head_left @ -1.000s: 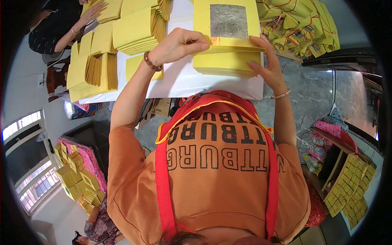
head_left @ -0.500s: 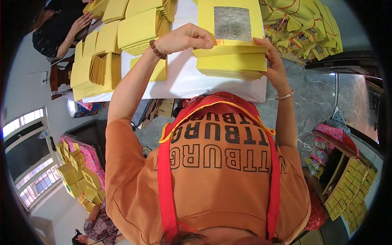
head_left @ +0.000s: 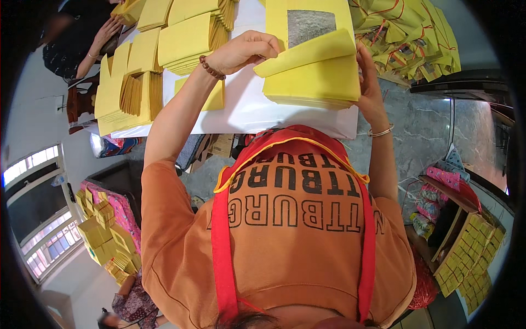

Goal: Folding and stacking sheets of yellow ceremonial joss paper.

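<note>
In front of me on the table lies a stack of yellow paper sheets [head_left: 309, 82]. Its top sheet is partly folded over as a slanting yellow flap [head_left: 312, 52], the right end higher than the left. Behind the flap a grey printed rectangle [head_left: 310, 24] shows on the yellow paper, partly covered. My left hand [head_left: 246, 50] is closed, its fingertips pinched at the flap's upper left edge. My right hand [head_left: 371, 82] grips the stack's right edge, fingers along the side and thumb low near the front corner; some fingertips are hidden behind the paper.
Folded yellow paper bundles [head_left: 186, 41] fill the table's left side. A heap of yellow paper tied with red cord [head_left: 408, 38] lies at the far right. Another person's hand [head_left: 107, 30] is at the upper left. A rack of yellow packets [head_left: 471, 252] stands lower right.
The flap's right end has risen and tilted away from me, covering more of the grey rectangle. My left hand has shifted slightly left; my right hand stays at the stack's edge.
</note>
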A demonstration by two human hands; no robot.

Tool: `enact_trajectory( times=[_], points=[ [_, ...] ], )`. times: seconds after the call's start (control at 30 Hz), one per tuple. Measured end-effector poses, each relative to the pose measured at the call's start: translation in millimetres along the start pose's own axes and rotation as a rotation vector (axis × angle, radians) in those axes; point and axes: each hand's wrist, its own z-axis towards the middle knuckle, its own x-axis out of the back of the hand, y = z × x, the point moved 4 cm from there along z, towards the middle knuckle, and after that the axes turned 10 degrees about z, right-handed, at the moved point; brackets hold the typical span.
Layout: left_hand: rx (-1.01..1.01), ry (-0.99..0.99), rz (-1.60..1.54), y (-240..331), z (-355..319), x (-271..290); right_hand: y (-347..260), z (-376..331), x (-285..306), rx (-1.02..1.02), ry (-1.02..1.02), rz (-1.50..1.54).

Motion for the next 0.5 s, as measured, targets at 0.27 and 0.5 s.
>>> enact_trajectory(
  times=[0.27,0.5],
  points=[
    [-0.046,-0.034,-0.155,-0.3,-3.8,1.1,1.0,2.0,2.2,-0.008,-0.031,-0.078],
    [-0.057,-0.064,-0.086,0.7,-4.7,1.4,4.8,2.0,2.6,-0.051,-0.002,-0.006]
  ],
)
